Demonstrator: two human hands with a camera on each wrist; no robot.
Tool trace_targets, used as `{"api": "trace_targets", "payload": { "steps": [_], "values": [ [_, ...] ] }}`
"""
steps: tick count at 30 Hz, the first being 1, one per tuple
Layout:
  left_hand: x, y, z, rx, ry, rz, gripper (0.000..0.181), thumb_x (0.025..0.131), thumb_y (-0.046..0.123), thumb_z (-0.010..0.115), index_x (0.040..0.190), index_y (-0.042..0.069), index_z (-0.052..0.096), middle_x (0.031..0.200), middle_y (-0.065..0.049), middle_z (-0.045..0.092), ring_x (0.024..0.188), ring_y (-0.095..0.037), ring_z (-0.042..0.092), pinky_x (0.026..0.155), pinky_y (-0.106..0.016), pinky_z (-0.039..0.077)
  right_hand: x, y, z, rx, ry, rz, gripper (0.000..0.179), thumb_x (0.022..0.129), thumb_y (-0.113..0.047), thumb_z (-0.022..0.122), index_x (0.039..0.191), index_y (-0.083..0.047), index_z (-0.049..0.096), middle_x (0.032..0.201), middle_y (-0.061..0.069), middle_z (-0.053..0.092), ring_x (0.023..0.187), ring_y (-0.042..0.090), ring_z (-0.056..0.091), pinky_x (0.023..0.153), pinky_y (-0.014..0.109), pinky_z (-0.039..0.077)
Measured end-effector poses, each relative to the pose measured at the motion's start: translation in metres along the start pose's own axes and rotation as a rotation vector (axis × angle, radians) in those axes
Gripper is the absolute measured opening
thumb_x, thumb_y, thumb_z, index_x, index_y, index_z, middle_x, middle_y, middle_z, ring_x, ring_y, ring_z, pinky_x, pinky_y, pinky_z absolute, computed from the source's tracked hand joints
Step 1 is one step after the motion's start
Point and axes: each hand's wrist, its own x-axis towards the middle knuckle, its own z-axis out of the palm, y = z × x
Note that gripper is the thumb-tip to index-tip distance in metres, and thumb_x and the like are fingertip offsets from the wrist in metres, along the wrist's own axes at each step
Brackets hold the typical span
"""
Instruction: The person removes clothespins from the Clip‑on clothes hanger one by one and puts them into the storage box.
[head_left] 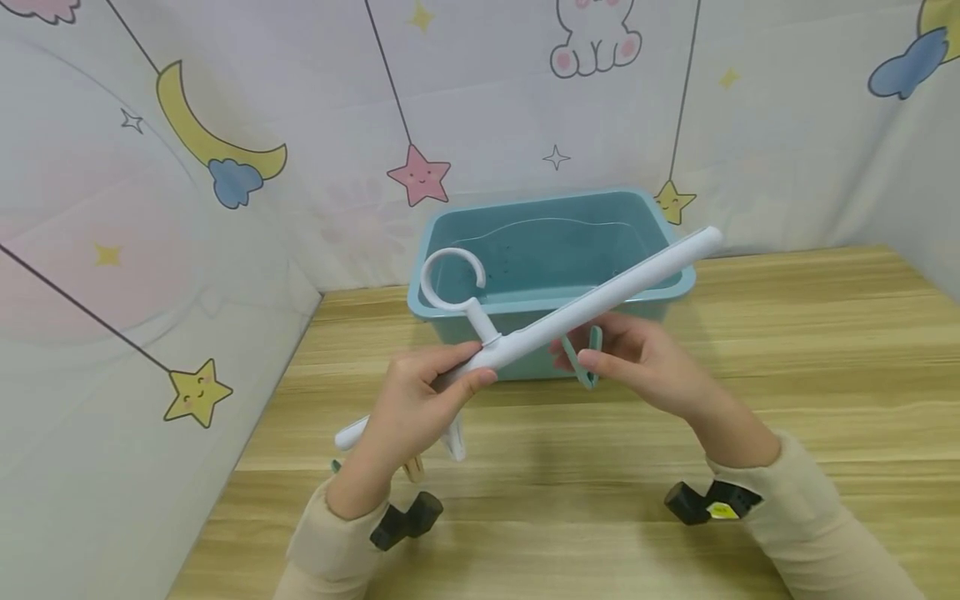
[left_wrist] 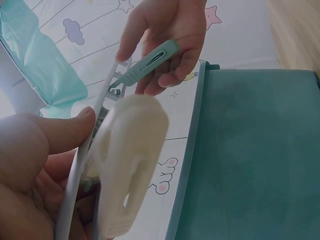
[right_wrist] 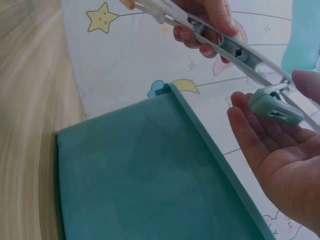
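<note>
We see the left hand (head_left: 420, 400) gripping a white clip hanger (head_left: 592, 304) between thumb and fingers, close to the base of its curved hook (head_left: 426, 282). The hanger is held up above the bench (head_left: 787, 358), tilted, with its long arm rising to the right and passing in front of a teal tub (head_left: 570, 258).

Our right hand (head_left: 645, 367) is just under that long arm, its fingers loosely extended and relaxed around a green clip (right_wrist: 267, 106) at the hanger's underside. The thumb lies on the near side of the clip and the fingers beyond it; we cannot tell how firmly they touch it. In the left wrist view we find a cream clip (left_wrist: 132, 170) hanging close to the left hand, slightly blurred.

The tub stands on the wood-grain bench, in front of a pale cloth backdrop (head_left: 510, 108) printed with stars, moons and clouds. We wear beige sleeves (head_left: 817, 533), and a small black device (head_left: 408, 521) sits at each wrist.
</note>
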Motion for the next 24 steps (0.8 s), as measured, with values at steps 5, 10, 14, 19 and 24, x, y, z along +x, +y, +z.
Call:
{"api": "trace_targets", "payload": {
  "steps": [5,10,14,19,24],
  "values": [
    [-0.0001,0.0003,0.0002,0.002,0.003,-0.002,0.029,0.080,0.003,0.077,0.106,-0.006,0.071,0.091,-0.013,0.073,0.073,-0.015,0.063,0.062,-0.025,0.054,-0.0001,0.0007,0.0000,0.021,-0.025,0.045,0.014,0.099,-0.004,0.051,0.112,-0.002,0.055,0.092,0.012,0.062,0.091,0.020,0.064,0.085,0.030,0.051],
    [-0.0004,0.0005,0.0004,0.015,0.003,-0.012,0.030,0.079,0.004,0.078,0.106,-0.006,0.071,0.091,-0.013,0.073,0.073,-0.015,0.063,0.062,-0.025,0.054,-0.0010,0.0017,0.0004,0.057,-0.059,0.040,0.016,0.100,-0.006,0.050,0.113,-0.001,0.057,0.094,0.010,0.065,0.087,0.020,0.064,0.080,0.031,0.051],
    [-0.0005,0.0010,0.0005,0.027,-0.002,-0.030,0.030,0.080,0.006,0.078,0.107,-0.005,0.071,0.092,-0.013,0.073,0.074,-0.016,0.062,0.062,-0.025,0.054,-0.0012,0.0024,0.0008,0.138,-0.077,0.046,0.017,0.100,-0.006,0.050,0.113,-0.002,0.060,0.096,0.007,0.065,0.085,0.018,0.066,0.080,0.035,0.054],
    [-0.0006,0.0007,0.0009,0.032,-0.004,-0.029,0.030,0.080,0.006,0.078,0.108,-0.005,0.071,0.093,-0.013,0.073,0.074,-0.016,0.063,0.062,-0.025,0.054,-0.0013,0.0025,0.0008,0.212,-0.071,0.088,0.015,0.099,-0.004,0.051,0.108,-0.006,0.063,0.095,0.006,0.067,0.085,0.016,0.067,0.080,0.038,0.056],
    [-0.0008,-0.0008,0.0017,0.037,-0.005,-0.026,0.030,0.080,0.006,0.078,0.107,-0.005,0.071,0.092,-0.013,0.073,0.073,-0.015,0.063,0.062,-0.025,0.054,-0.0020,0.0026,0.0003,0.217,-0.046,0.145,0.012,0.098,-0.005,0.054,0.099,-0.009,0.065,0.090,0.002,0.068,0.079,0.015,0.068,0.077,0.035,0.056]
  ]
}}
